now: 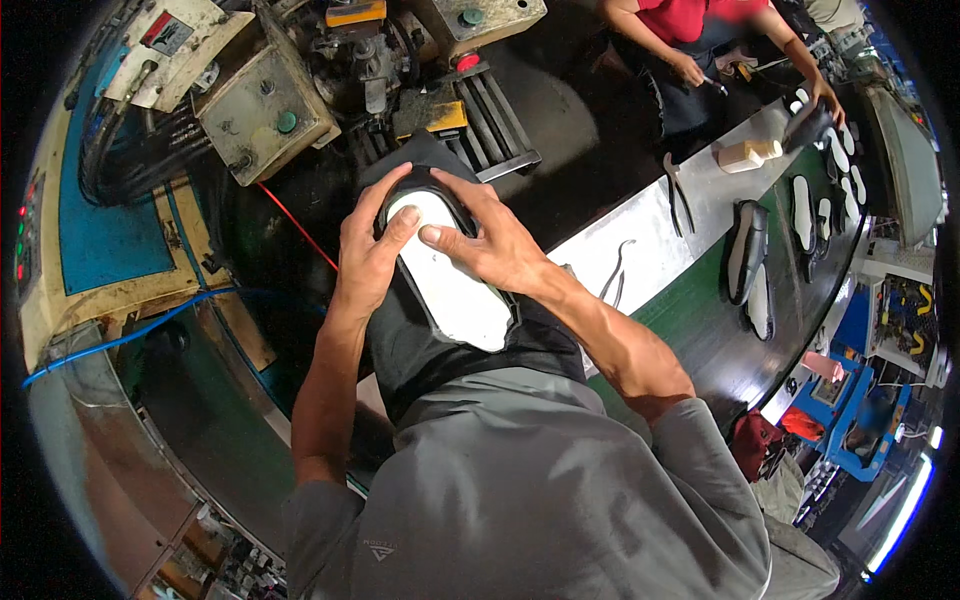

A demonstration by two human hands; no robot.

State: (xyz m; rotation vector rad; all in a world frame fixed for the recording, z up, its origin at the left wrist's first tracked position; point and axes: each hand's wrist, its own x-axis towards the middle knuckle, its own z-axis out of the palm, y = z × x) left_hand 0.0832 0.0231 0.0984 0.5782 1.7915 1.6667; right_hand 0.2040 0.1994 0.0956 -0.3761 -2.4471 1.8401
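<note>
While we press the white insole (pixel 450 280) into the black shoe upper (pixel 425 185) at picture centre, our left hand (pixel 368 255) cups its 10 o'clock edge and our right hand (pixel 490 245) its 2 o'clock edge, fingers (pixel 432 236) spread flat. It looks light, the upper soft; gripping the sides seems best.

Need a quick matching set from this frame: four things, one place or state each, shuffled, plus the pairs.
1. left hand
2. right hand
3. pliers
4. co-worker's hand

a. lying on the metal bench strip
b. thumb on the toe end of the white insole
c. top of picture, holding a small tool
d. index finger pressed on the insole, palm over the shoe's right side

Pairs: 1-b, 2-d, 3-a, 4-c
</note>
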